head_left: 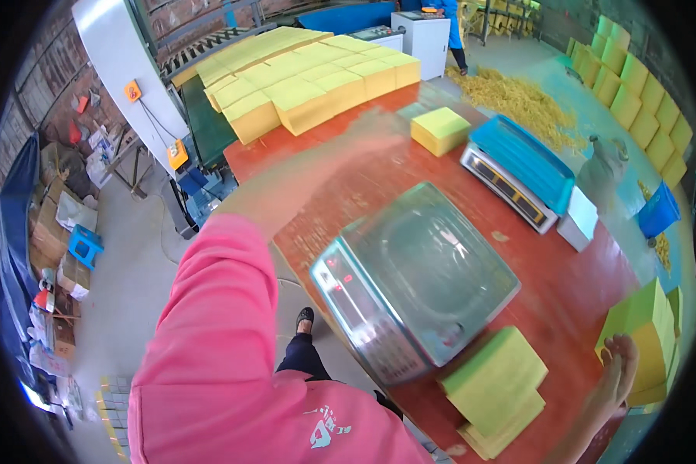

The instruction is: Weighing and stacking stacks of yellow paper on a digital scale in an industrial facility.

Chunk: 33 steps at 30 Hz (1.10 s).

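My left arm, in a pink sleeve, stretches across the table, and my left hand (380, 130) is smeared by motion near the front of the rows of yellow paper stacks (317, 81). Its fingers cannot be made out. At the lower right, my right hand (620, 366) has its fingers stretched out beside a tall yellow paper stack (639, 329); whether it touches the stack I cannot tell. Between my arms sits a digital scale (421, 278) with a bare metal pan and lit red digits. A loose, uneven pile of yellow sheets (496, 383) lies close to the scale.
On the red table (325, 209) are a second scale with a blue tray (522, 158) and a small yellow block (439, 130). Yellow scraps (518, 100) cover floor beyond. More stacks (634, 85) line the right wall. A white machine (124, 69) stands left; a person (452, 31) is behind.
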Available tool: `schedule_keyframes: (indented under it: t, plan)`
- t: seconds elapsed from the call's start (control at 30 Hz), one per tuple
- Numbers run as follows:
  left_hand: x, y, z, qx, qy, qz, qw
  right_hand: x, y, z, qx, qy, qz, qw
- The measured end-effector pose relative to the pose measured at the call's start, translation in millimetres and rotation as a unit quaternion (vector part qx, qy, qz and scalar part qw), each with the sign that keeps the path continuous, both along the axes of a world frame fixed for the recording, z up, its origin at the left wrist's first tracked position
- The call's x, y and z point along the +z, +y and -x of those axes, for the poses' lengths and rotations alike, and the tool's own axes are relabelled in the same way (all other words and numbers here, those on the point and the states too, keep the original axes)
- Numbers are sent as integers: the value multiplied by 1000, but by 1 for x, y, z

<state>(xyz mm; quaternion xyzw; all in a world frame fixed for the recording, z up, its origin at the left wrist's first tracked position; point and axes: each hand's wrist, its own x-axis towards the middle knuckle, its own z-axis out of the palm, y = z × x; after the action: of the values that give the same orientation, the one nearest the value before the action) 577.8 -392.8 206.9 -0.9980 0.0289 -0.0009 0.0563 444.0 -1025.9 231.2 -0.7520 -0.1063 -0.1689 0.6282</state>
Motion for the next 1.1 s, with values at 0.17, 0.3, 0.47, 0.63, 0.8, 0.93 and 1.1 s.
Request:
schedule_keyframes:
  t: [0.17,0.3,0.47,0.63,0.8,0.93,1.1]
  plan:
    - [-41,225,22,284,-106,175,937,8,210,71,97,-89,124,984]
    - [-62,317,8,308,-126,171,928,17,375,82,116,67,143,981]
    - [-65,388,-11,239,-99,120,959,-2,508,59,250,111,95,957]
    - [-88,387,-26,137,-92,73,984,-52,597,68,238,289,-57,925]
    - [-95,378,-20,71,-95,108,987,-98,653,82,281,413,-115,859]
    - [-93,342,23,-16,-100,150,983,-115,654,85,329,409,-46,850]
    - [-86,218,131,-62,-130,187,972,-102,644,80,225,109,120,961]
